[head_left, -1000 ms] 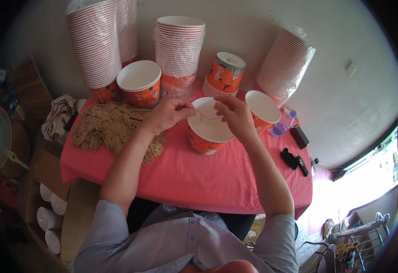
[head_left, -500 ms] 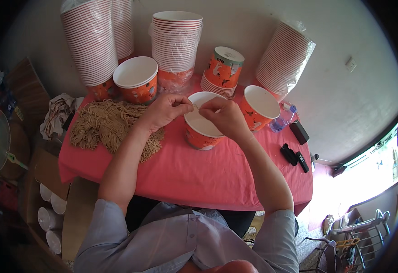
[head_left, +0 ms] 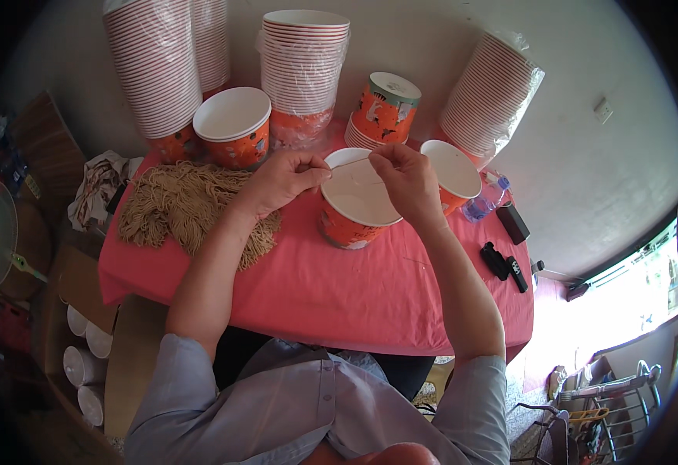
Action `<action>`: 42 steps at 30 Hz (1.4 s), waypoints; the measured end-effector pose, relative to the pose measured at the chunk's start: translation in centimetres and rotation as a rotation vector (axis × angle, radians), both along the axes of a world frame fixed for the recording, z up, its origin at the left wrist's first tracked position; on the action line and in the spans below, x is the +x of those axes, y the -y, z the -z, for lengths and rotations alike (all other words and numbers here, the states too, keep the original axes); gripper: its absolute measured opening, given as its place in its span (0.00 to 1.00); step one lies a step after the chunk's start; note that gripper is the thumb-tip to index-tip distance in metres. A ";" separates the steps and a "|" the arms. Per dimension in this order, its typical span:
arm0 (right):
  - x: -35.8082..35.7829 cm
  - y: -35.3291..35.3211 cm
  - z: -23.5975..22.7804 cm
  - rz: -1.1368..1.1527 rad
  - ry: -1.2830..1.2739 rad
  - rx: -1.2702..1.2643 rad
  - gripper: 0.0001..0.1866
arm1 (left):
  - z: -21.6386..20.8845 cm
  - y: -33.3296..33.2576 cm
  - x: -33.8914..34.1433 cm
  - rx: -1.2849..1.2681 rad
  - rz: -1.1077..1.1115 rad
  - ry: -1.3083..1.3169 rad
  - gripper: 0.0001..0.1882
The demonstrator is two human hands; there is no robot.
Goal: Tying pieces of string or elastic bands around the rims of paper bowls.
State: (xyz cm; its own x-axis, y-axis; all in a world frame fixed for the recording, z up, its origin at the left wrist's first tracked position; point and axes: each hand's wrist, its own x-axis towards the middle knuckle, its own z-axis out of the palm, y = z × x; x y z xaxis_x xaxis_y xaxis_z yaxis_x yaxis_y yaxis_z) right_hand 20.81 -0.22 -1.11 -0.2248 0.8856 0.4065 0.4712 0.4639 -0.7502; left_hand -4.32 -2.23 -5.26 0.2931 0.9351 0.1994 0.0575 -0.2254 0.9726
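Observation:
A thin tan string [head_left: 349, 163] stretches between my two hands over the mouth of an orange-and-white paper bucket [head_left: 347, 229]. My left hand [head_left: 286, 183], at the bucket's left rim, pinches one end. My right hand [head_left: 409, 186] pinches the string near the far right rim, fingers pressed together. The bucket stands upright, and its pale inside shows beneath the string. Left of it, partly behind my left forearm, lies a heap of tan strings [head_left: 180, 203]. To the right, a second orange bucket [head_left: 452, 167] is partly hidden by my right hand.
Tall stacks of paper buckets [head_left: 153, 74] line the wall, some wrapped in plastic. An upturned orange bucket [head_left: 385, 112] sits at the back. On the red tablecloth's [head_left: 339, 302] right are a plastic bottle [head_left: 485, 200], a black box [head_left: 512, 224] and small black items [head_left: 495, 261].
My right hand has moved right, away from my left, drawing the string out between them. The view has shifted a little, and the bucket sits slightly farther right.

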 end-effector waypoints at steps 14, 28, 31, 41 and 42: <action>-1.4 2.6 -1.6 -0.328 0.592 0.460 0.05 | -0.4 0.6 1.2 -0.041 -0.053 0.085 0.10; -3.4 0.6 0.7 -0.203 0.076 0.209 0.07 | -0.2 0.4 0.5 -0.070 0.085 0.128 0.14; -3.3 0.5 0.8 -0.182 0.065 0.165 0.08 | 0.1 0.4 0.7 -0.034 0.035 0.166 0.11; -2.0 -0.1 0.9 -0.213 0.161 -0.128 0.12 | 0.3 0.3 1.0 -0.029 -0.002 0.215 0.13; -2.0 0.0 1.0 -0.208 0.142 -0.105 0.11 | 0.2 0.4 1.0 -0.039 -0.002 0.199 0.13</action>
State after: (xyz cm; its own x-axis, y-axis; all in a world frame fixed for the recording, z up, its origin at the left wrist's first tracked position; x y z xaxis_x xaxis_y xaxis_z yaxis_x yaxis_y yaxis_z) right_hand 18.80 -0.25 -2.12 -0.4540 0.8503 0.2663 0.4778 0.4846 -0.7327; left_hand -3.33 -2.59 -5.48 0.2499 0.9436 0.2171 -0.1368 -0.1875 0.9727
